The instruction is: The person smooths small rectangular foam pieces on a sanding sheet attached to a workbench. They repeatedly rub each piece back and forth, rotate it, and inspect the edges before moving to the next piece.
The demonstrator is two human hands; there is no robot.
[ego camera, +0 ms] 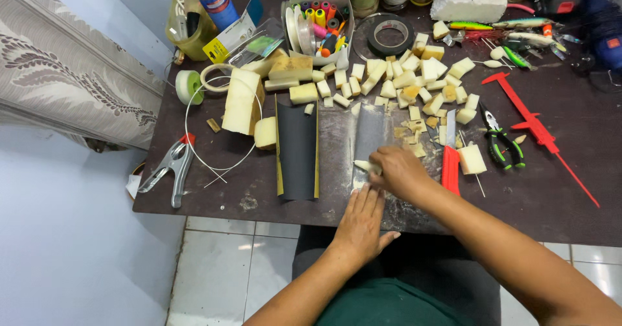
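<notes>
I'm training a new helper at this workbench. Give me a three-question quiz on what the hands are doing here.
1. True or false: the right hand presses a small pale tapered foam piece on the grey sandpaper sheet.
2. What does the left hand do? A) lies flat on the sheet's near end B) grips the green-handled pliers
3. Which colour is the plastic caliper?
Key: 1 true; 2 A; 3 red.
</notes>
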